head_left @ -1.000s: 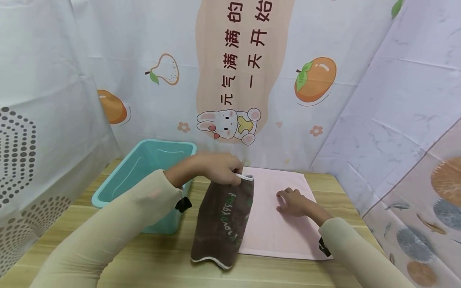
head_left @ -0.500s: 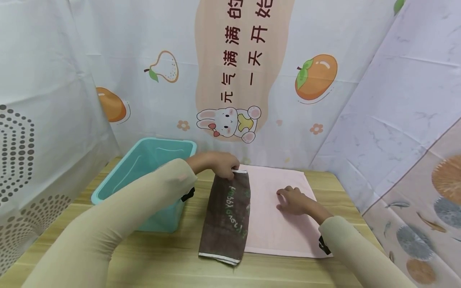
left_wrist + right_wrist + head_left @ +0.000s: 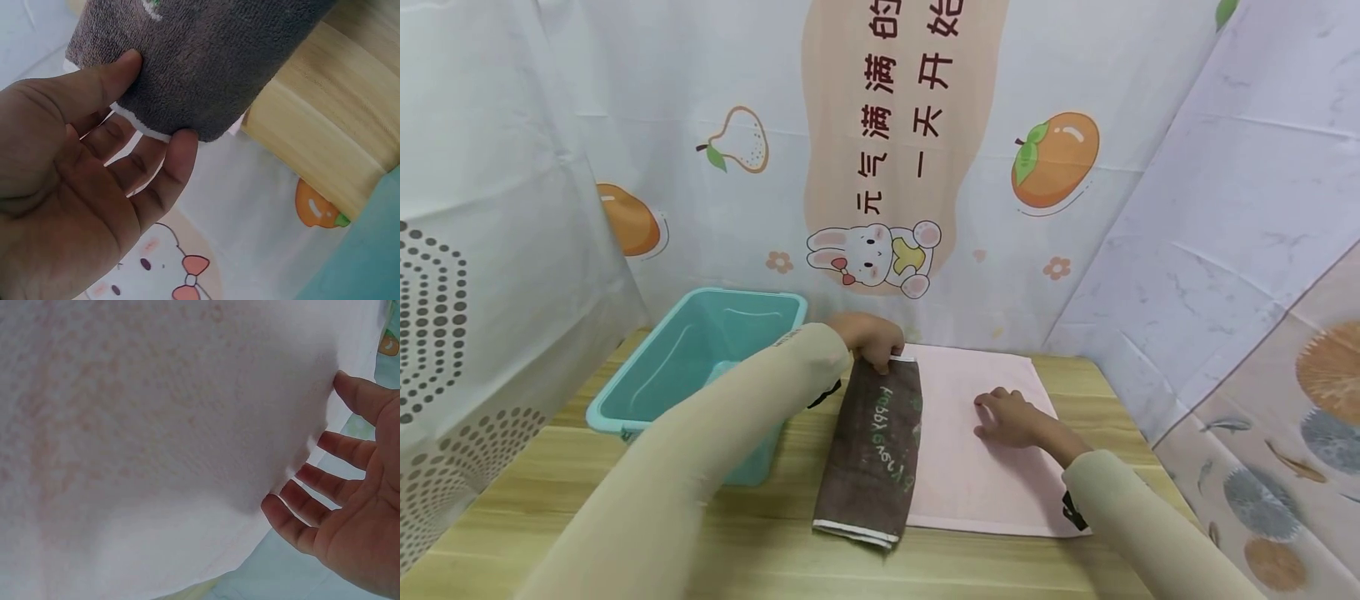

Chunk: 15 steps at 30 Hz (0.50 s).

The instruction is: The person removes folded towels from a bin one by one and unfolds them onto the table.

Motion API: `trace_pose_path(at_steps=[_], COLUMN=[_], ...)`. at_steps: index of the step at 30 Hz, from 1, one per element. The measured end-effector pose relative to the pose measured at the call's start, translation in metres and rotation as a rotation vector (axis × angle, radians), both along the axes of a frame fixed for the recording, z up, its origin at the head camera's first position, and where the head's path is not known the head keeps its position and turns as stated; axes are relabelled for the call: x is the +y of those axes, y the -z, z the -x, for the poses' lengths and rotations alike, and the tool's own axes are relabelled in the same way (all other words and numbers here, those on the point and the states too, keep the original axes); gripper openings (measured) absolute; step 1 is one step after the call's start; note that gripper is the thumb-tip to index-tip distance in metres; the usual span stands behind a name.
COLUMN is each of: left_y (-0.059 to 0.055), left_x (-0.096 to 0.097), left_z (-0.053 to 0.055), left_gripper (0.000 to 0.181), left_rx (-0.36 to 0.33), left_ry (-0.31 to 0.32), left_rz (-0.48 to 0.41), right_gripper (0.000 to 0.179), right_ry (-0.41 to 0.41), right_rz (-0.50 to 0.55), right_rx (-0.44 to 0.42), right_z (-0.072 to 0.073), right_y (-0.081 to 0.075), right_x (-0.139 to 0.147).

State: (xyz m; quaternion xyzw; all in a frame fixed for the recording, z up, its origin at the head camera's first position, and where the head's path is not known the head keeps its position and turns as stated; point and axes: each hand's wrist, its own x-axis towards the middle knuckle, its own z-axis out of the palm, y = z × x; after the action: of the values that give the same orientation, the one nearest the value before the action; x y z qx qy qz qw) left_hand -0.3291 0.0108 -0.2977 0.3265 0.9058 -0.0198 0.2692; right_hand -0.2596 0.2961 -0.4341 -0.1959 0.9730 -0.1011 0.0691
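Observation:
A brown towel (image 3: 868,467) with white trim and green and white lettering lies folded lengthwise on the table, overlapping the left side of a pink towel (image 3: 962,492). My left hand (image 3: 880,337) pinches the brown towel's far end, with the thumb (image 3: 122,75) on top and other fingers beneath the white edge in the left wrist view. On the flat pink towel, my right hand (image 3: 1009,419) rests its spread, slightly bent fingertips. The right wrist view has the pink cloth (image 3: 156,456) filling most of it, fingertips right against it.
Left of the towels stands a teal plastic bin (image 3: 715,333), partly hidden behind the left sleeve (image 3: 752,392). The wooden table (image 3: 752,558) ends at a printed curtain (image 3: 730,225) at the back. Patterned cloth (image 3: 1240,250) hangs along the right side.
Between one and half a second ago, the brown towel's near end shifted right and flattened. Since then, the left forearm has swung rightward while the hand keeps its pinch. The right hand stays put.

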Motion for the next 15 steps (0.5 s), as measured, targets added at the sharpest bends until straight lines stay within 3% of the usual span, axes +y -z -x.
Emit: trace_pose_path(at_steps=[6,9,15], left_y=[0.006,0.013,0.03], left_x=[0.007,0.01,0.017], left_z=[0.007,0.012,0.024], left_gripper=[0.025,0.032,0.046], left_rx=[0.014,0.02,0.021], left_ry=[0.009,-0.026,-0.035], left_rz=[0.041,0.033,-0.002], right_gripper=[0.049,0.049,0.05], right_ry=[-0.008,-0.012,-0.015], right_rz=[0.01,0.013,0.005], right_rx=[0.013,0.017,0.013], right_z=[-0.001,0.0,0.002], right_y=[0.0,0.001,0.003], right_x=[0.001,0.002,0.004])
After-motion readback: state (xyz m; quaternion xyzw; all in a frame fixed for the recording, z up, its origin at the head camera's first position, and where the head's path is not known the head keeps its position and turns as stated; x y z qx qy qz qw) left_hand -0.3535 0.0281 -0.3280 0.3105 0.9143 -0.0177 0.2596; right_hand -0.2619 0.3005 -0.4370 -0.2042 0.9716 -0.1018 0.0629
